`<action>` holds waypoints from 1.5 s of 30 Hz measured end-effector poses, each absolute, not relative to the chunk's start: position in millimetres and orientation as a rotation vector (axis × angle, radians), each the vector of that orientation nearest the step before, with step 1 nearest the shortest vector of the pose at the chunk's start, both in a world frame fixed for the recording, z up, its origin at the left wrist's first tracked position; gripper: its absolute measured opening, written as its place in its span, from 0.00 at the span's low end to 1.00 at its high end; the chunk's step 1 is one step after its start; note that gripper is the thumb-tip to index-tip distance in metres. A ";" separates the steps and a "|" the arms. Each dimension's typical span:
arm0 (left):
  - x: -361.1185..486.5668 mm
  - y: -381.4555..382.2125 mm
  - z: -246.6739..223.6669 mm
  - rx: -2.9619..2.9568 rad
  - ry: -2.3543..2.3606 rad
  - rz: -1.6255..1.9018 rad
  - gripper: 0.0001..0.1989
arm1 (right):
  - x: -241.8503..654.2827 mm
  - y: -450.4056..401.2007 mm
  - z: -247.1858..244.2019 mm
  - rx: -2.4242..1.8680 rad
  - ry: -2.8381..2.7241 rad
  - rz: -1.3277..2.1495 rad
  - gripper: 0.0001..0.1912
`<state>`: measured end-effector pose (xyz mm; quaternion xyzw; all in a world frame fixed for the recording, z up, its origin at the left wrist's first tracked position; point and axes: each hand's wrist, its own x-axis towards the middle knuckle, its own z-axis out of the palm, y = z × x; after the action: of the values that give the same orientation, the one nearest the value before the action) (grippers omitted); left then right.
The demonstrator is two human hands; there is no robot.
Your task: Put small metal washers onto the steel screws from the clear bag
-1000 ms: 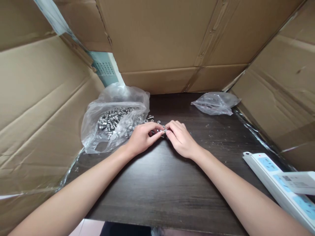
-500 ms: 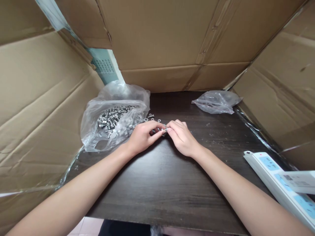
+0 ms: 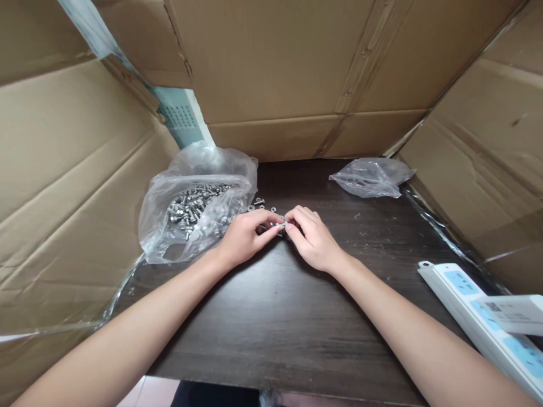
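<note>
Metal, small and shiny: that is the little screw part (image 3: pixel 280 225) you have pinched between both hands, out over the middle of the dark table (image 3: pixel 275 328). Your left hand (image 3: pixel 245 237) has its fingers (image 3: pixel 271 217) closed on one end of it. Your right hand (image 3: pixel 313 240) has its fingers (image 3: pixel 292 215) closed on the other end. The fingertips of the two hands touch each other. The part is so small that you cannot tell from here if it is a screw alone or a screw with a nut on it.

It could slip. A tiny, smooth piece held only by fingertips may pop out if you squeeze too hard or twist too fast. It would then bounce on the hard table and roll, maybe off the near edge, where the floor shows.

A few loose metal bits (image 3: pixel 259 202) lie just behind your hands, toward the far edge. If a wrist slides that way, it could knock them about.

Close beside your left hand sits the clear bag of screws (image 3: pixel 193 212), open on top, near the left edge. A bump from your left arm could tip it and spill the pile.

The small plastic bag (image 3: pixel 371 177) by the far right corner and the white power strip (image 3: pixel 479 316) at the right edge lie well apart from your hands.
</note>
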<state>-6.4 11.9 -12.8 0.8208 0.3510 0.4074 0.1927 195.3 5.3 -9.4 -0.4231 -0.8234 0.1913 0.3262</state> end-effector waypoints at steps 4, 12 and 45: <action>-6.1 11.6 -12.8 2.326 0.990 1.153 0.04 | 196.1 6.2 -10.6 -1.114 -2.171 0.523 0.09; -5.1 11.8 -12.0 2.286 0.996 1.155 0.04 | 195.7 6.9 -10.8 -1.132 -2.176 0.537 0.13; -5.8 12.3 -11.8 2.215 1.025 1.130 0.04 | 194.6 4.6 -8.6 -1.128 -2.170 0.482 0.07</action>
<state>-5.8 12.3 -11.8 0.8025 0.3713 0.4096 0.2243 194.6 4.6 -8.6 -0.4291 -0.8250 0.1832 0.3189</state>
